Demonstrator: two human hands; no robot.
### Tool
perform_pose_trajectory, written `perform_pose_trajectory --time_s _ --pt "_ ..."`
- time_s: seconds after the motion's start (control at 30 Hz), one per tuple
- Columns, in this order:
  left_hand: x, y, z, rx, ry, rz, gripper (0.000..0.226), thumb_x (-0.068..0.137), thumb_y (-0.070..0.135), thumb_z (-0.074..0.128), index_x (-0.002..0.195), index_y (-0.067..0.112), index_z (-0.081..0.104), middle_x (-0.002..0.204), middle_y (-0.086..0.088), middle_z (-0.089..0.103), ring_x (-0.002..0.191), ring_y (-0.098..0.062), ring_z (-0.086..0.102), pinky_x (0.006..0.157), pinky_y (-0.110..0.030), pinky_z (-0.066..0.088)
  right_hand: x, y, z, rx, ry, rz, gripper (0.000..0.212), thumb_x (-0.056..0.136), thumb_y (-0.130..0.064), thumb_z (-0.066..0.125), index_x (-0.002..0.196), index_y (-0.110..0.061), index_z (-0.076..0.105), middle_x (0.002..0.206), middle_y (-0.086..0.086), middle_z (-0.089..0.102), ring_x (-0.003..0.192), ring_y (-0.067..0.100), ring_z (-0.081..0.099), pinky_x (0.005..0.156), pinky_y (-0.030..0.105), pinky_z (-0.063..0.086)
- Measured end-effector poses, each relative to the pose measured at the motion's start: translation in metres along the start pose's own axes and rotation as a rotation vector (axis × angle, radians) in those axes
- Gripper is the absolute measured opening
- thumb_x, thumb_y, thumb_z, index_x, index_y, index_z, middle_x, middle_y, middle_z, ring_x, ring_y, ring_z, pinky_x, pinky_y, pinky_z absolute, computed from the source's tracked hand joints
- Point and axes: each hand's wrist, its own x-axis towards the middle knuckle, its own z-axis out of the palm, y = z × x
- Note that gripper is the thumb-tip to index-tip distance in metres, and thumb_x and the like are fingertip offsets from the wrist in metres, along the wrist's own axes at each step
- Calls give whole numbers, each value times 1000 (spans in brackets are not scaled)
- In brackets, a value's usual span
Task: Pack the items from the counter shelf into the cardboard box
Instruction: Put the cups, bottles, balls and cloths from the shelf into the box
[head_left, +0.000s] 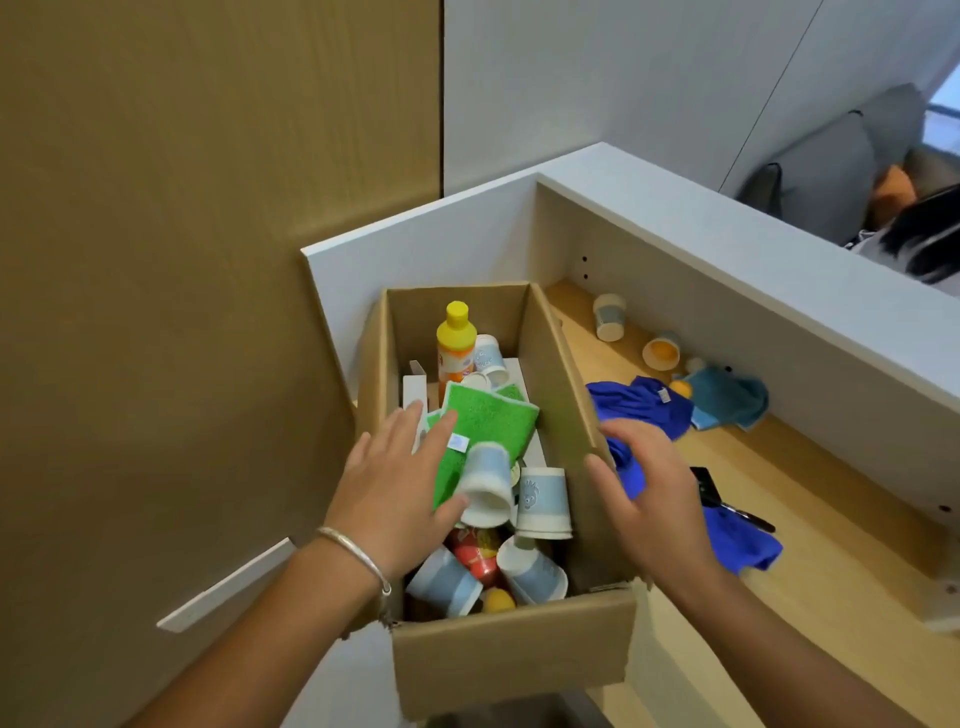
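A person leans over a brown cardboard box (511, 660) that sits on a wooden counter shelf (810, 525) with white walls. The left hand (402, 486) is over the near left part of the box. Its fingers are straight and spread apart, and they lie on a green cloth (488, 421) inside the box. A pale blue paper cup (487, 486) lies tipped over just beside the thumb of that hand; whether the thumb touches it is hard to tell. A silver bracelet (358, 556) is on the left wrist. The right hand (652, 493) hangs over the right wall of the box, with its fingers loosely bent and apart, holding nothing. Inside the box, at the far end, a yellow bottle (456, 340) with a yellow cap stands up. More blue paper cups lie in the box, one standing upside down (543, 501) in the middle and two tipped over (532, 571) at the near end. A red thing (475, 553) shows between them. On the shelf to the right of the box lies a dark blue cloth (644, 405), partly under the right hand. Farther right is a lighter blue cloth (727, 397). Two small cups (609, 317) lie at the far end of the shelf, one with orange inside (661, 351). A black thing (709, 491) lies near the right hand.
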Motion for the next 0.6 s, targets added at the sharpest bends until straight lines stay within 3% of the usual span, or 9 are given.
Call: perform_pose_trajectory --time_s 0.17,0.23,0.3,0.4,0.5,0.6 --pt "11 40 6 39 -26 107 80 87 60 45 151 33 6 159 -4 6 146 -20 3 117 -38 10 -27 80 -34 -45 47 207 28 85 -16 66 112 -22 61 108 -10 60 102 1 53 87 20 42" --pt "22 69 9 28 -51 166 77 88 59 45 150 34 8 159 -2 7 146 -19 0 118 -38 7 -34 117 -51 -94 74 281 30 83 -13 67 110 -23 61 105 -10 60 94 -2 51 80 19 41" --pt "36 103 14 10 -65 232 73 87 57 47 149 34 15 158 0 13 146 -17 0 118 -39 7 -39 154 -67 -175 65 363 33 81 -12 68 112 -19 62 109 -4 62 93 4 53 79 22 40" --pt "61 160 32 32 -99 341 70 86 55 49 147 33 24 155 2 22 146 -16 3 117 -40 10 -43 211 -83 -305 -54 456 40 80 -16 70 119 -13 62 117 7 63 104 24 57 88 33 43" --pt "91 214 64 116 -175 400 70 85 54 50 147 31 26 153 3 24 145 -17 4 117 -39 7 -39 256 -89 -383 -181 483 45 82 -24 67 125 -14 59 122 8 60 116 27 50 99 37 38" --pt "118 256 106 179 -302 435 71 86 50 53 148 28 25 152 0 27 146 -20 6 117 -42 8 -35 286 -88 -383 -235 454 35 84 -25 63 118 -16 64 117 7 63 113 29 50 98 36 38"
